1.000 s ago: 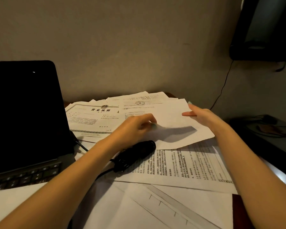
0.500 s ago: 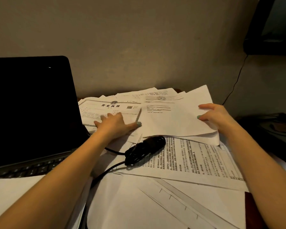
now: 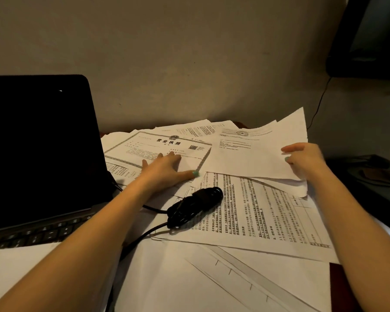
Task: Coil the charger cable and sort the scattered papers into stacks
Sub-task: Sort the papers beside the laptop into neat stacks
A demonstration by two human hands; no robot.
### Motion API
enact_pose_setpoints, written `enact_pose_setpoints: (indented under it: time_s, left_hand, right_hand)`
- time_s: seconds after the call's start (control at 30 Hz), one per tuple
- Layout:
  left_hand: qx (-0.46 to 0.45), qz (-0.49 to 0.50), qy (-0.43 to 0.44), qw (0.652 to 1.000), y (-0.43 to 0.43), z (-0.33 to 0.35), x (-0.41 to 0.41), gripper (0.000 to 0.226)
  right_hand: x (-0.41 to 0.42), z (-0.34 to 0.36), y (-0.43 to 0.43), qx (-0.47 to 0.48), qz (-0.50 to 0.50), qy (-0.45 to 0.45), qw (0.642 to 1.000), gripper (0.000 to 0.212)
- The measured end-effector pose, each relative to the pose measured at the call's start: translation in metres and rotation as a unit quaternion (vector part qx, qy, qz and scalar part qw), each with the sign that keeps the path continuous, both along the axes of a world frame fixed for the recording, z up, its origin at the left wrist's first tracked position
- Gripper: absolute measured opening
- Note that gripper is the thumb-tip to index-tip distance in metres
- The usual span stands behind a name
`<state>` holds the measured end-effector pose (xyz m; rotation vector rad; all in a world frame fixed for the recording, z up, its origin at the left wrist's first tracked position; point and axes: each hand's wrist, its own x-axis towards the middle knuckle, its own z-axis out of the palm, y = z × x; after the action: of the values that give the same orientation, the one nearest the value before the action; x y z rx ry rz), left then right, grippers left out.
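The charger cable (image 3: 195, 207) is lying near the middle of the bench as a tight black bundle, glossy and lumpy, its loops gathered into one thick roll. It is resting on a text sheet (image 3: 252, 221) covered in dense printed lines. Two loose black runs are leaving the bundle's left end: one is heading toward the laptop (image 3: 38, 154), the other is curving down under the left forearm.

The papers are lying overlapped and skewed around it. A bordered certificate (image 3: 153, 146) with a bold heading and a small square code is sitting at the back, and the left hand (image 3: 164, 170) is pressing flat on it, fingers (image 3: 175, 157) spread wide and straight, the thumb reaching toward the sheet's right border. Beside it, a stamped sheet (image 3: 245, 156) with a round seal at its top is tilting up off the pile; the right hand (image 3: 304, 159) is gripping its right edge, fingers (image 3: 289, 148) curling onto it, with more paper drooping beneath. Nearest the camera, a line-drawing sheet (image 3: 212, 280) is showing long diagonal ruled lines.

The laptop is standing open at the left with a dark screen. A strip of dark red bench (image 3: 338, 289) is showing at the lower right. A thin wire (image 3: 318, 106) is hanging down the wall (image 3: 189, 52) behind.
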<state>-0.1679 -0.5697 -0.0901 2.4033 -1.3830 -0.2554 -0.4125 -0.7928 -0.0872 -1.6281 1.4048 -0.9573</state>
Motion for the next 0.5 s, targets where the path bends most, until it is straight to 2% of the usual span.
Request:
enact_pose_setpoints:
  time_s: [0.07,0.2,0.3,0.37,0.43,0.5]
  left_hand:
    - [0.042,-0.040,0.008,0.998,0.002,0.002,-0.008,0.098]
    - [0.055,-0.114,0.011,0.992,0.000,0.008,-0.020,0.091]
    - [0.069,-0.118,-0.013,0.990,-0.008,0.006,-0.025,0.092]
    - [0.036,-0.105,-0.021,0.994,-0.010,0.000,-0.026,0.092]
    - [-0.040,-0.078,-0.007,0.996,-0.009,-0.004,-0.024,0.078]
    - [-0.125,-0.045,0.005,0.991,-0.008,-0.006,-0.021,0.046]
  right_hand:
    - [0.001,0.000,0.001,-0.006,-0.022,0.002,1.000,0.037]
    - [0.006,-0.006,0.001,0.013,-0.058,-0.013,0.998,0.039]
    - [0.009,-0.008,-0.003,0.019,-0.079,-0.018,0.997,0.036]
    - [0.010,-0.007,-0.002,0.019,-0.077,-0.017,0.997,0.038]
    - [0.010,-0.007,-0.001,0.019,-0.071,-0.021,0.997,0.038]
    - [0.010,-0.008,0.000,0.019,-0.060,-0.035,0.997,0.037]
